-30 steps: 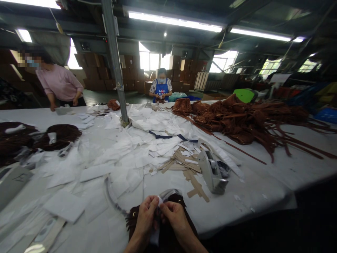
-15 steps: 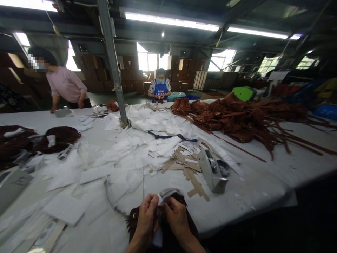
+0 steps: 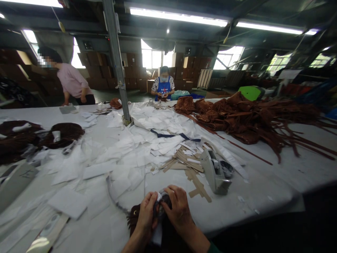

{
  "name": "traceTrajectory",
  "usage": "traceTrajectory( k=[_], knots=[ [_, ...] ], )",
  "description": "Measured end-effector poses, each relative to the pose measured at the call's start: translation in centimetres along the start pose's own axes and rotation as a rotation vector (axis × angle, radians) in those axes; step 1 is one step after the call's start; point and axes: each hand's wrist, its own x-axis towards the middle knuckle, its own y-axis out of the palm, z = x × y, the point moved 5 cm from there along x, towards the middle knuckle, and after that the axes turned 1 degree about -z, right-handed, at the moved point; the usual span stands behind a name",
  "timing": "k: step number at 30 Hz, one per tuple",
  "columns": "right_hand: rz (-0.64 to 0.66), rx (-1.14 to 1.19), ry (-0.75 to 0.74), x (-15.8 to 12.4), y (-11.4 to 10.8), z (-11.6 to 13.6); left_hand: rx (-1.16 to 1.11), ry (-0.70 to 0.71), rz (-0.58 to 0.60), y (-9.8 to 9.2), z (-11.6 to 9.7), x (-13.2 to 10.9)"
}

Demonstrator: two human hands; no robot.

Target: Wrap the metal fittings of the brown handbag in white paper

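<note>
My left hand (image 3: 146, 215) and my right hand (image 3: 177, 209) meet at the near edge of the white table (image 3: 263, 175), both closed on a dark brown fringed bag (image 3: 134, 218). My left fingers pinch a small white piece (image 3: 159, 196) at the bag's top. My right hand curls over the bag's upper edge, thumb towards the left hand. Most of the bag is hidden under my hands and wrists.
White paper pieces (image 3: 137, 147) and cardboard strips (image 3: 186, 163) cover the table's middle. A grey tape dispenser (image 3: 214, 172) stands right of my hands. Brown bags (image 3: 244, 117) are piled at the far right, dark ones (image 3: 39, 135) at the left. Two people (image 3: 71, 80) work at the far side by a metal post (image 3: 118, 63).
My right hand has closed further over the bag's top and moved nearer the left hand. The person in pink has shifted slightly along the far side of the table.
</note>
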Motion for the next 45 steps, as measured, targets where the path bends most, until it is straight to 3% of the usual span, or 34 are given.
traceTrajectory(
  k=[4, 8, 12, 16, 20, 21, 23, 26, 29, 31, 34, 38, 45],
  knots=[
    [0.107, -0.005, -0.255, 1.4, -0.1, 1.3, 0.126, 0.012, 0.012, 0.0, -0.2, -0.2],
    [0.176, 0.009, -0.343, 1.4, 0.8, 1.5, 0.174, -0.014, 0.014, -0.3, -0.3, -0.4],
    [0.225, -0.074, -0.349, 1.1, 2.1, 1.2, 0.200, -0.036, 0.016, -0.1, -0.5, -0.7],
    [0.261, -0.134, -0.302, 1.1, 3.4, 0.2, 0.200, -0.034, 0.109, 0.8, -0.6, -1.0],
    [0.242, -0.178, -0.220, 1.2, 4.7, -1.2, 0.342, 0.135, 0.174, 0.1, -2.2, -0.5],
    [0.247, -0.180, -0.194, 1.2, 5.1, -1.6, 0.413, 0.232, 0.131, -0.9, -3.1, -0.2],
    [0.296, -0.148, -0.118, 1.1, 5.7, -2.6, 0.488, 0.395, -0.102, -4.3, -5.0, 0.6],
    [0.414, 0.065, 0.046, 0.8, 6.4, -4.1, 0.382, 0.383, -0.571, -11.4, -6.5, 1.6],
    [0.518, 0.380, 0.261, 0.3, 6.7, -5.2, 0.263, 0.278, -0.739, -16.4, -6.3, 2.3],
    [0.564, 0.525, 0.391, 0.0, 6.6, -5.6, 0.174, 0.202, -0.754, -17.9, -5.4, 2.8],
    [0.577, 0.601, 0.522, -0.3, 6.3, -5.8, 0.063, 0.118, -0.701, -17.8, -3.8, 3.6],
    [0.584, 0.574, 0.544, -0.5, 5.8, -5.4, 0.044, 0.114, -0.609, -16.1, -2.7, 5.1],
    [0.570, 0.537, 0.499, -0.4, 5.4, -4.9, 0.348, 0.236, -0.553, -15.4, -3.4, 6.6]
  ],
)
